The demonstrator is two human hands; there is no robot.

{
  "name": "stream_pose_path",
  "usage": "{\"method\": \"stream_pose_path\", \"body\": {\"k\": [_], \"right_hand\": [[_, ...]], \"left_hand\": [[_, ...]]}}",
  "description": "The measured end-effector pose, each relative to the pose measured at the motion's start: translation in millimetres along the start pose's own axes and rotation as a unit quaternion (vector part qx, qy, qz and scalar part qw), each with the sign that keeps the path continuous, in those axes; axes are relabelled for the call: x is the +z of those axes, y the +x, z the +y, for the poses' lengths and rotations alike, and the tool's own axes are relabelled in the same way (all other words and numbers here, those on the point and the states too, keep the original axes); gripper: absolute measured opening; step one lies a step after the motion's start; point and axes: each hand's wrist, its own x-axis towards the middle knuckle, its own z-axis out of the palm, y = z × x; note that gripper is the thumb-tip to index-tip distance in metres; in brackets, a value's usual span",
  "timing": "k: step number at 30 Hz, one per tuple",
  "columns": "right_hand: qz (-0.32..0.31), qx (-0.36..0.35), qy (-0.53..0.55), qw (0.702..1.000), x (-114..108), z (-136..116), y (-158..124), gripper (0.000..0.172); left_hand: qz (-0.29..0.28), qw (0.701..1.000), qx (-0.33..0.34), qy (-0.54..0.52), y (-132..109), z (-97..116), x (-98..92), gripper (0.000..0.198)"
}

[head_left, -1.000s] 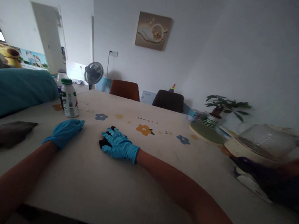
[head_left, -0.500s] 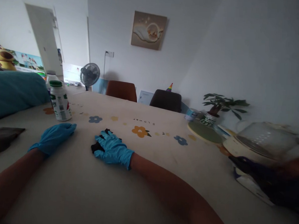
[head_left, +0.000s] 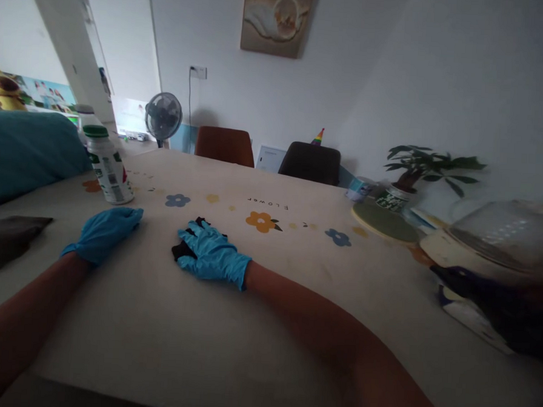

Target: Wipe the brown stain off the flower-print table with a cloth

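Observation:
My left hand (head_left: pixel 103 234), in a blue glove, rests on the pale tablecloth (head_left: pixel 155 343) with its fingers stretched out close together and nothing visible in them. Just behind it stands a white bottle with a green cap (head_left: pixel 110 169). My right hand (head_left: pixel 212 254), also blue-gloved, presses down on a small black cloth (head_left: pixel 183 251), whose edges show between thumb and fingers and past the fingertips. Most of that cloth is hidden under the palm. Printed flowers (head_left: pixel 261 222) lie beyond my right hand.
A dark, flat item (head_left: pixel 10 238) lies at the left. On the right are a potted plant (head_left: pixel 392 198), a round green mat (head_left: pixel 384 221), a blurred pot with a clear lid (head_left: pixel 488 245) and a dark-gloved hand (head_left: pixel 489 300) of another person. Chairs (head_left: pixel 224 145) line the far side.
My view has tipped downward, so the background sits higher and the near table edge shows. Both hands keep nearly the same places on the tablecloth.

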Motion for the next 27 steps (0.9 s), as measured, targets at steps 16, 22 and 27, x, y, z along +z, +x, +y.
{"method": "stream_pose_path", "body": {"k": [16, 22, 27], "right_hand": [[-0.005, 0.03, 0.037, 0.999, -4, 11, -8, 0.083], [-0.016, 0.042, 0.023, 0.999, -3, 22, -12, 0.087], [-0.009, 0.033, 0.002, 0.999, -3, 27, -16, 0.082]], "left_hand": [[-0.043, 0.999, 0.015, 0.012, -11, 23, -8.4, 0.059], [-0.036, 0.997, 0.063, -0.014, -21, 28, -13.3, 0.059], [-0.029, 0.996, 0.085, -0.019, -16, 28, -9.1, 0.052]]}}
